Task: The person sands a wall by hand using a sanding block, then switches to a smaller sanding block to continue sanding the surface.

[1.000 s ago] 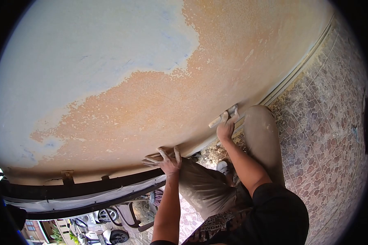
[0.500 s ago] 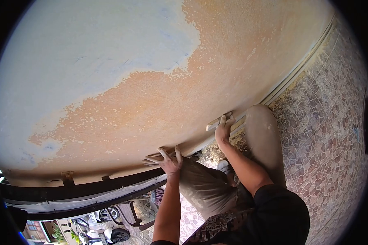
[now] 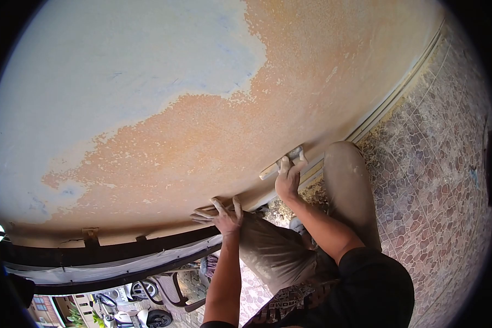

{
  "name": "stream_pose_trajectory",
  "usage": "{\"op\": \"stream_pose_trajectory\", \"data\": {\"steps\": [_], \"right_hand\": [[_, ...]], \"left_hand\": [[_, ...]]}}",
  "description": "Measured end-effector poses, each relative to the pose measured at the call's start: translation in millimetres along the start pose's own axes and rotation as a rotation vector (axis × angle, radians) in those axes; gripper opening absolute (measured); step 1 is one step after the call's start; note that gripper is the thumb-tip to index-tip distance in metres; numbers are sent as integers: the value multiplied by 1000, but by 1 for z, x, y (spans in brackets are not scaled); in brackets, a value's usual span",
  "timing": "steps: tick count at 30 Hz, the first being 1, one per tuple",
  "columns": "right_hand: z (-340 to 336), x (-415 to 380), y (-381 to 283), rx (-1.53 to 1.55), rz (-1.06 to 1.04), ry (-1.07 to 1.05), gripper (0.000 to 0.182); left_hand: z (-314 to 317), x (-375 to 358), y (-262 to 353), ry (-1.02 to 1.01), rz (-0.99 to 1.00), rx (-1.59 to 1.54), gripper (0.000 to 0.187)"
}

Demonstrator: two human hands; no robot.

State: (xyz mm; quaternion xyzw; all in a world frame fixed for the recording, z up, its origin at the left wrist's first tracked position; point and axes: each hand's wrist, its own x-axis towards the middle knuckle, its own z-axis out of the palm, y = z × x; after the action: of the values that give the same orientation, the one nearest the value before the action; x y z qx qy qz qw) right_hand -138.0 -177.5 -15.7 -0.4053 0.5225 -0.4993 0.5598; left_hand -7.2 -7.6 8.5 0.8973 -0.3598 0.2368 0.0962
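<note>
My right hand (image 3: 290,175) is closed on a narrow flat block (image 3: 269,170) with a pale edge, its long side lying along the lower part of the wall (image 3: 202,134). Dust coats the fingers. White paint covers one side of this wall, and a worn orange-tan area with ragged edges and pale flecks spreads around the block. Further left, my left hand (image 3: 224,216) rests on the wall near its lower edge, dusty fingers spread and nothing in them.
My bent knee (image 3: 349,169) is close to the wall's base. Pale dust and flakes lie on the stone-patterned floor (image 3: 421,213) along a ledge (image 3: 374,117). A dark rail (image 3: 147,247), a chair (image 3: 172,290) and white motorcycles (image 3: 139,316) are at lower left.
My right hand has slid the block a short way left along the wall. My left hand stays where it was.
</note>
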Motion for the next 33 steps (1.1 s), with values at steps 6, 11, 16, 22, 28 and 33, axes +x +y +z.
{"op": "stream_pose_trajectory", "data": {"steps": [6,11,16,22,28,33], "right_hand": [[-4,36,51,-171,149,222,59],[-5,2,-26,1,-244,-35,62],[-10,36,25,-225,-124,52,65],[-9,15,-58,-174,-121,93,65],[-4,8,-63,-240,-176,94,63],[7,28,-5,-148,-11,172,65]], "left_hand": [[9,-3,-11,23,42,-78,80],[3,2,-8,42,97,-128,79],[-14,11,4,141,136,-111,78],[-28,11,7,76,154,-141,76],[-38,4,10,54,169,-137,82],[-62,7,16,27,150,-250,75]]}}
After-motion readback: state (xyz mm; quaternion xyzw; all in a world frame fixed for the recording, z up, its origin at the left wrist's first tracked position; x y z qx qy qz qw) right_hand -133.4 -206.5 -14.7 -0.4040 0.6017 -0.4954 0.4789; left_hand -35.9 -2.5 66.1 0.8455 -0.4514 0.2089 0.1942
